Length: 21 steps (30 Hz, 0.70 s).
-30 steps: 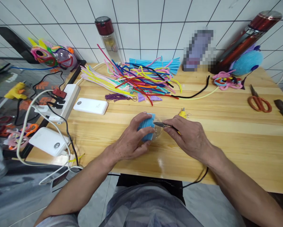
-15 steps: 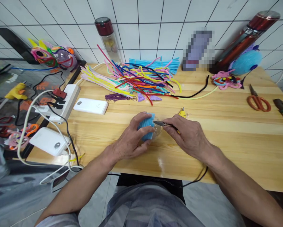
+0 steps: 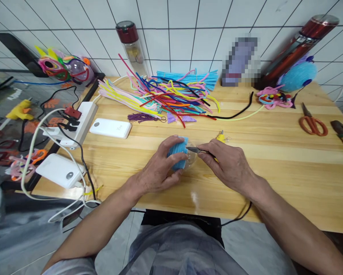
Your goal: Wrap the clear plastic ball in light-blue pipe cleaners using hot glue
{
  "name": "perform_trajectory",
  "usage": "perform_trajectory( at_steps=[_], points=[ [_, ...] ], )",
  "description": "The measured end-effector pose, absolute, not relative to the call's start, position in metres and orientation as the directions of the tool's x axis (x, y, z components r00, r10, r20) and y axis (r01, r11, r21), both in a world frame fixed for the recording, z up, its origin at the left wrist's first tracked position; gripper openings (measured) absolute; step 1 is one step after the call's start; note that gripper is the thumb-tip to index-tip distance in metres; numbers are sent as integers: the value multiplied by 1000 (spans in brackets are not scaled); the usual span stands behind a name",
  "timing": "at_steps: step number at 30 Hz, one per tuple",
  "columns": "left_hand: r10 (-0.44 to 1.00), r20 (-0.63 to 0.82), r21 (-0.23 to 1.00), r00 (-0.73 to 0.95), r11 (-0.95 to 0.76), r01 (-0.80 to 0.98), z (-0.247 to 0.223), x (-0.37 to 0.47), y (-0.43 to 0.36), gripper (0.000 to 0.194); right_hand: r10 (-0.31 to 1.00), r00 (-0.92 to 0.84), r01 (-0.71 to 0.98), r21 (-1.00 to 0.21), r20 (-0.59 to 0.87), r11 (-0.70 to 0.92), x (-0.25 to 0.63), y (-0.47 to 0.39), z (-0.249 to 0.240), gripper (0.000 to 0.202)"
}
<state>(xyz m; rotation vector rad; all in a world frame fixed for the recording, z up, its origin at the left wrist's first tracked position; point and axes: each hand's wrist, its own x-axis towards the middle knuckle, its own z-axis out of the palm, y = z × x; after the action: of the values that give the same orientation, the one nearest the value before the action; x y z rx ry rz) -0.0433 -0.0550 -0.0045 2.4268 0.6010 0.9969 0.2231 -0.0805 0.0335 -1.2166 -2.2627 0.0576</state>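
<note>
My left hand (image 3: 162, 166) curls around a clear plastic ball (image 3: 191, 160), whose left part is wrapped in rows of light blue pipe cleaner (image 3: 178, 147). My right hand (image 3: 227, 164) grips a pointed metal tool (image 3: 193, 149) with a dark tapered tip; its handle is mostly hidden in the fingers. The tip touches or nearly touches the edge of the blue rows, over the bare part of the ball. Just behind the right hand, a yellow glue gun (image 3: 221, 136) shows its nozzle, the rest being covered.
Loose colored pipe cleaners (image 3: 174, 93) lie in a pile at the back. Orange-handled scissors (image 3: 313, 122) rest at the right. On the left are a white power bank (image 3: 110, 128), a power strip (image 3: 84, 122) and tangled cables. A red thermos (image 3: 300, 49) leans by the tiled wall.
Both hands, the ball and the tool look almost unmoved. At the left edge, part of another person's hand shows near the other glue gun.
</note>
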Motion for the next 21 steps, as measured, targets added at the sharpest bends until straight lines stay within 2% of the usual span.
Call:
perform_trajectory(
  at_steps=[10, 14, 21],
  points=[
    [531, 536, 527, 656, -818, 231, -5, -43, -55, 64, 762, -439, 749, -275, 476, 603, 224, -80, 34, 28],
    [533, 531, 527, 659, -817, 236, -5, -44, -55, 72, 752, -444, 744, -268, 488, 613, 223, -80, 35, 26],
    [532, 547, 501, 646, -826, 257, -4, -43, -53, 74, 765, -438, 752, -275, 471, 600, 222, -79, 34, 32]
  ],
)
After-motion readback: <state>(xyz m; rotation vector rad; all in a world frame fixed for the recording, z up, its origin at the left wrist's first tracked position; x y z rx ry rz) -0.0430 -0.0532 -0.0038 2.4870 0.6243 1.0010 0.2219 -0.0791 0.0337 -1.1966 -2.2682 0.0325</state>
